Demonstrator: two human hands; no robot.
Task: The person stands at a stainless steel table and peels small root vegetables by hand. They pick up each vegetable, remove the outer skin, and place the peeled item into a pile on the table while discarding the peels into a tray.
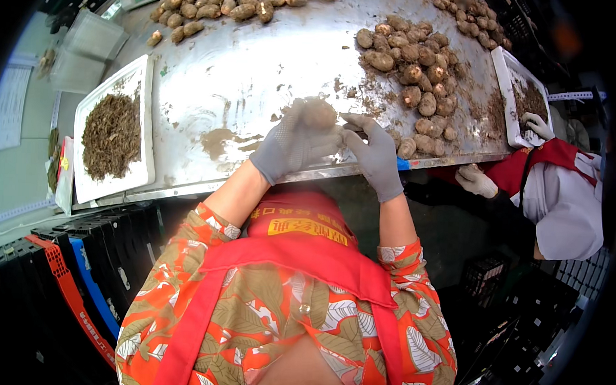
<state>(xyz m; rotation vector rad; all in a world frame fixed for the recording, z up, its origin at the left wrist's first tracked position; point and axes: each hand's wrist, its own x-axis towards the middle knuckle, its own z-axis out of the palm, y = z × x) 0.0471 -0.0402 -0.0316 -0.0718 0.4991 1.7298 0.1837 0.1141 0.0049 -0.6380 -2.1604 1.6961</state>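
A brown taro corm (pixel 321 114), blurred, rests in my left hand (pixel 292 146). That hand wears a grey glove with a dotted grip and hovers over the near part of the metal table (pixel 199 97). My right hand (pixel 374 151), also in a grey glove, is just to the right. Its thumb and fingers are apart and reach toward the left fingertips; I see nothing held between them. A heap of hairy taro corms (pixel 427 69) lies beyond my right hand, with loose dirt and fibre scraps beside it.
More corms (pixel 233 4) lie at the far side and the far right (pixel 472 17). A white foam tray (pixel 150 115) of brown fibres stands left, another foam tray (pixel 504 97) right. Next to it a co-worker's gloved hands (pixel 476 180) show. Stacked plastic crates (pixel 96 271) stand lower left.
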